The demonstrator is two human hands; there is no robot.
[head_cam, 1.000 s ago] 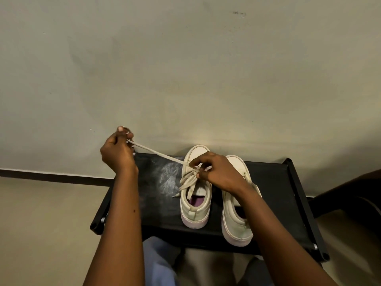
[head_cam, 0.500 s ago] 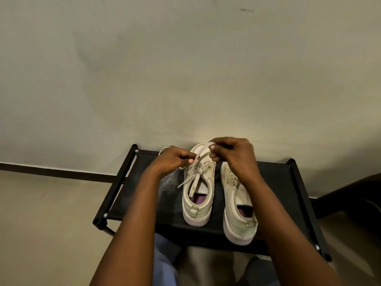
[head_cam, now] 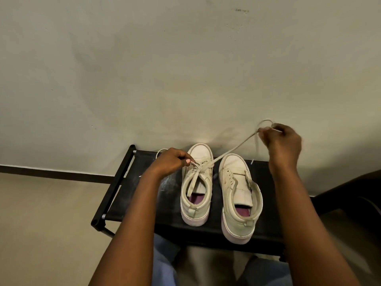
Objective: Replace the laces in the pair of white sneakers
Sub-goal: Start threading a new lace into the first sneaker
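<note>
Left hand (head_cam: 171, 162) pinching flat cream lace (head_cam: 193, 181) on left white leather sneaker (head_cam: 201, 151), right hand (head_cam: 281, 141) gripping lace end above black fabric bench (head_cam: 115, 188) back edge

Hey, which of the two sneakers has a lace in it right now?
The left sneaker, by the left hand: a lace crosses its front. The right sneaker has bare eyelets.

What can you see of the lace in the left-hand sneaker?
The lace is flat, off-white and fabric-looking. It crosses the front eyelets of the left-hand sneaker. The left hand pinches it at the eyelets. The right hand pinches one end, drawn taut up and right past the other sneaker at its toe, with a small loop above the fingers. Another end lies loose in the shoe opening.
</note>
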